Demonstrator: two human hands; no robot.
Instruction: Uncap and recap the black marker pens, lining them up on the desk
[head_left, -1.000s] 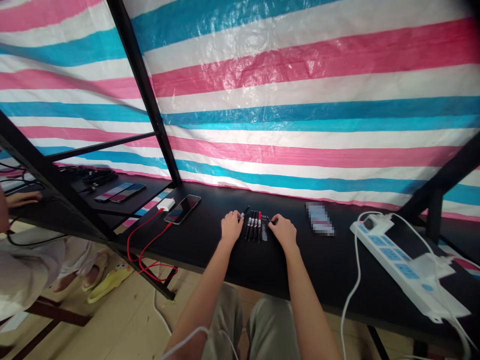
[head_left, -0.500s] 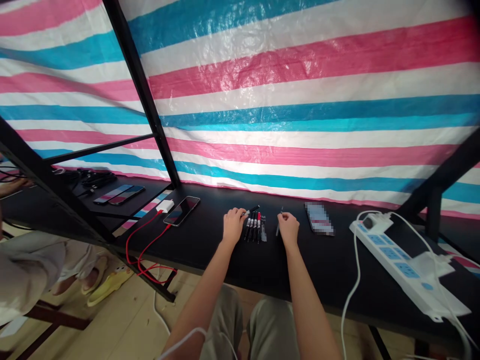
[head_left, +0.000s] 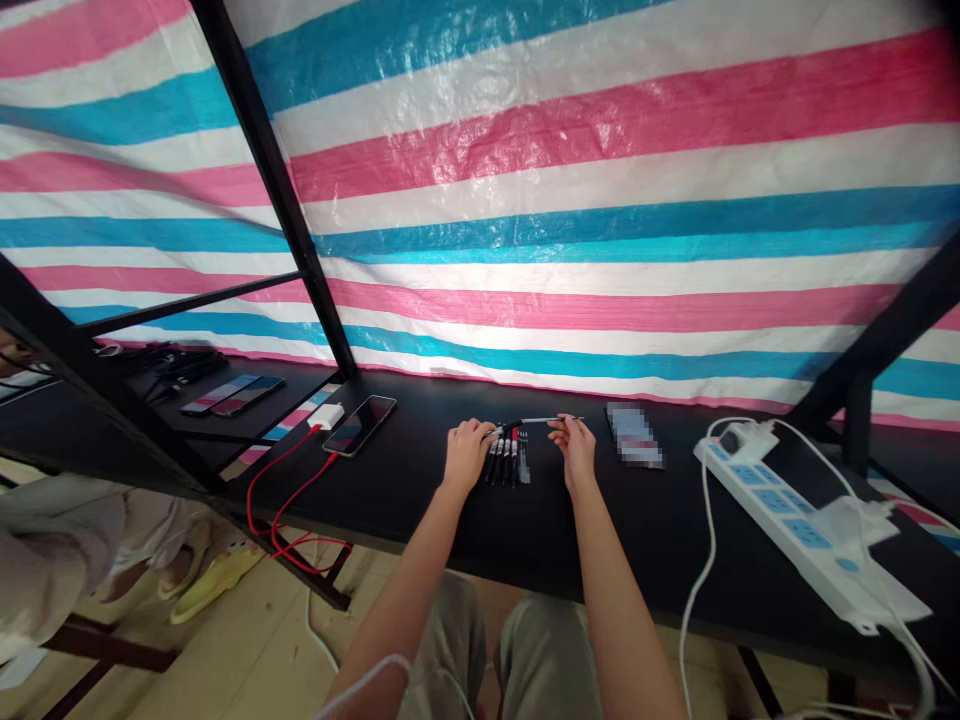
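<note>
My left hand [head_left: 466,454] is closed on a dark pen barrel [head_left: 511,427] that points to the right. In my right hand [head_left: 577,450], the fingertips pinch a thin pale pen refill [head_left: 541,420]. The refill lies level, its left end at the open end of the barrel; how far it reaches inside cannot be made out. Just below, between my hands, several black pens [head_left: 500,460] lie side by side on the black table, one with a red part. Beside them on the right are several thin refills [head_left: 524,462].
To the left, a phone [head_left: 361,426] lies near a white charger [head_left: 326,416] with a red cable [head_left: 253,480]. A blurred-screen phone [head_left: 634,436] and a white power strip [head_left: 795,525] are on the right. Black frame bars cross the left; another person's legs [head_left: 60,550] show there.
My right hand has raised the refill from near upright to level and brought its end to the barrel. The barrel in my left hand now points more to the right.
</note>
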